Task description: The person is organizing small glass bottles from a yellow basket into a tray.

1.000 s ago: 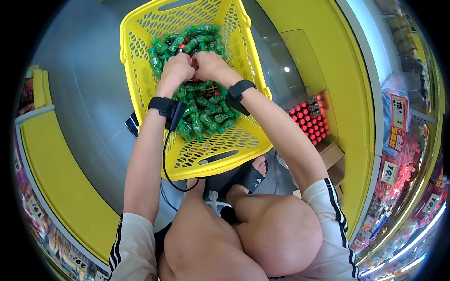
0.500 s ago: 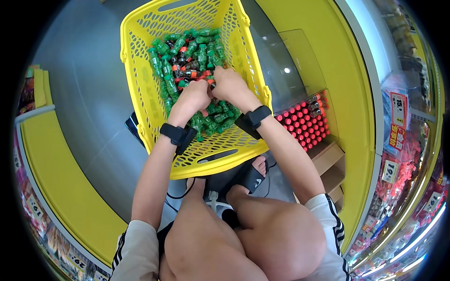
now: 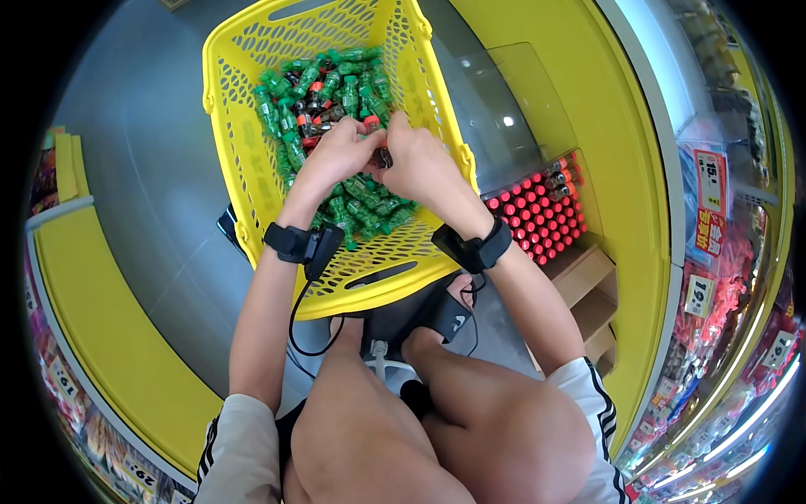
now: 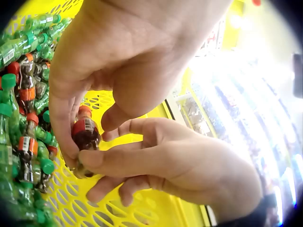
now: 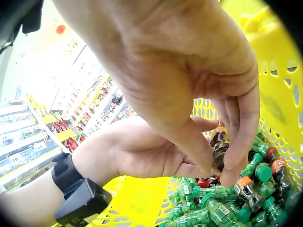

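Observation:
Both hands meet over the yellow shopping basket point(image 3: 336, 304), around a small dark cola bottle point(image 4: 85, 131) with an orange-red cap and a red label. The left hand point(image 3: 338, 160) has its fingers along one side of the bottle, cap upward in the left wrist view. With thumb and fingers, the right hand point(image 3: 422, 170) pinches the bottle's lower part, as the right wrist view shows. Below them lies a heap of small green bottles point(image 3: 344, 220) with green caps. Several other cola bottles point(image 4: 27, 146) lie among these.
Right of the basket stands a clear-sided bin of red-capped bottles point(image 3: 537, 214), beside a cardboard box point(image 3: 588, 281). Yellow shelf ledges point(image 3: 109, 311) run along both sides, with packaged goods and price tags. The person's knees point(image 3: 504, 420) are just in front of the basket.
Both hands have come from the far part of the basket toward its near middle, then opened a little apart, so the cola bottle shows between them. The head view has shifted slightly.

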{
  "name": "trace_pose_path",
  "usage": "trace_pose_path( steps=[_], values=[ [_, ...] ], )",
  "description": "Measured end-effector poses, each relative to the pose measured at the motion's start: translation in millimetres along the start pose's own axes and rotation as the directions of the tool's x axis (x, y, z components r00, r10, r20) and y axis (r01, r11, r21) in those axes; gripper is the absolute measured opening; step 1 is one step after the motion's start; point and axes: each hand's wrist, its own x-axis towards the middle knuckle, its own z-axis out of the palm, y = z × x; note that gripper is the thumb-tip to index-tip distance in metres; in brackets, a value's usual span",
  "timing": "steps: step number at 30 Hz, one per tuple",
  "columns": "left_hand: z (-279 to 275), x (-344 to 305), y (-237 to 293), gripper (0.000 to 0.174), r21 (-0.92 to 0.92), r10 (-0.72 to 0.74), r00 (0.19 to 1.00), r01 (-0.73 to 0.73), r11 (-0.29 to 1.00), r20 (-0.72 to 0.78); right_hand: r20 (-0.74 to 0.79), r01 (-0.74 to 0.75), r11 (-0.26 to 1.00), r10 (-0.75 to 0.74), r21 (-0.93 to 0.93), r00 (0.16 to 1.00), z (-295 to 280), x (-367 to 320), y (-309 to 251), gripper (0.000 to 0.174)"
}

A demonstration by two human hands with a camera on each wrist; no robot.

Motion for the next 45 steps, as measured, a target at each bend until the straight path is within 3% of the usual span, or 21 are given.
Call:
trace_pose_path(
  steps=[2, 7, 9, 11, 12, 14, 15, 17, 20, 22, 25, 27, 30, 33, 37, 38, 45],
  values=[
    [-1.3, -13.8, 17.8, 0.039, -0.020, -0.042, 0.990, 0.045, 0.999, 0.135, -0.001, 0.005, 0.998, -0.005, 0.069, 1.000, -6.1, -10.0, -1.4, 0.065],
    [4.2, -34.7, 42.0, 0.043, 0.123, -0.061, 0.982, 0.039, 0.992, 0.179, -0.002, 0.010, 0.982, -0.010, 0.188, 1.000, -36.3, -36.7, -4.2, 0.056],
    [8.5, -38.8, 50.2, 0.041, 0.229, 0.025, 0.979, -0.072, 0.971, 0.203, 0.001, -0.002, 0.968, 0.001, 0.252, 1.000, -52.0, -46.4, -0.2, 0.050],
    [17.2, -49.4, 61.6, 0.041, 0.211, 0.096, 0.975, -0.138, 0.968, 0.200, -0.026, -0.087, 0.961, 0.097, 0.263, 0.995, -65.7, -55.3, 8.0, 0.033],
    [21.5, -56.2, 72.8, 0.041, 0.237, 0.190, 0.965, -0.230, 0.944, 0.180, -0.100, -0.058, 0.968, 0.085, 0.245, 0.991, -70.1, -60.4, 14.4, 0.023],
    [33.9, -61.1, 77.1, 0.040, 0.202, 0.390, 0.908, -0.415, 0.887, 0.150, -0.196, 0.021, 0.950, 0.043, 0.313, 0.980, -81.3, -69.1, 25.8, 0.023],
    [39.3, -63.8, 82.4, 0.040, 0.203, 0.391, 0.907, -0.417, 0.886, 0.160, -0.290, 0.109, 0.923, 0.003, 0.369, 0.957, -87.7, -73.5, 30.5, 0.024],
    [49.2, -73.0, 96.6, 0.039, 0.224, 0.489, 0.849, -0.525, 0.821, 0.198, -0.320, 0.071, 0.938, 0.044, 0.339, 0.946, -98.2, -87.5, 38.5, 0.024],
    [67.8, -78.6, 109.4, 0.038, 0.196, 0.541, 0.798, -0.594, 0.780, 0.265, -0.422, 0.189, 0.930, -0.041, 0.316, 0.906, -104.3, -103.1, 65.8, 0.026],
    [80.6, -79.4, 111.6, 0.038, 0.200, 0.557, 0.775, -0.621, 0.758, 0.297, -0.449, 0.218, 0.930, -0.066, 0.295, 0.891, -105.3, -114.1, 82.3, 0.029],
    [106.6, -79.5, 113.2, 0.035, 0.208, 0.626, 0.678, -0.725, 0.657, 0.385, -0.487, 0.278, 0.925, -0.122, 0.261, 0.865, -104.6, -128.1, 110.4, 0.028],
    [124.1, -82.4, 117.3, 0.033, 0.199, 0.606, 0.685, -0.712, 0.673, 0.404, -0.494, 0.307, 0.922, -0.159, 0.234, 0.855, -102.1, -138.7, 135.3, 0.027],
    [150.2, -85.9, 119.5, 0.040, 0.227, 0.580, 0.679, -0.715, 0.661, 0.450, -0.453, 0.204, 0.806, 0.087, 0.555, 0.887, -92.2, -155.2, 164.1, 0.021],
    [179.7, -88.7, 122.6, 0.045, 0.327, 0.484, 0.718, -0.674, 0.663, 0.500, -0.444, 0.157, 0.737, 0.211, 0.657, 0.871, -90.2, -169.5, 183.1, 0.018],
    [208.6, -90.3, 124.6, 0.037, 0.394, 0.358, 0.752, -0.616, 0.682, 0.554, -0.394, 0.081, 0.689, 0.311, 0.721, 0.865, -88.6, -187.4, 214.2, 0.019],
    [218.1, -88.9, 116.1, 0.030, 0.355, 0.480, 0.706, -0.690, 0.631, 0.520, -0.384, 0.050, 0.684, 0.345, 0.727, 0.857, -89.1, -191.2, 219.5, 0.019],
    [267.5, -88.6, 107.3, 0.037, 0.373, 0.470, 0.715, -0.682, 0.629, 0.517, -0.402, -0.063, 0.660, 0.528, 0.749, 0.748, -93.0, -192.3, 233.9, 0.026]
  ],
)
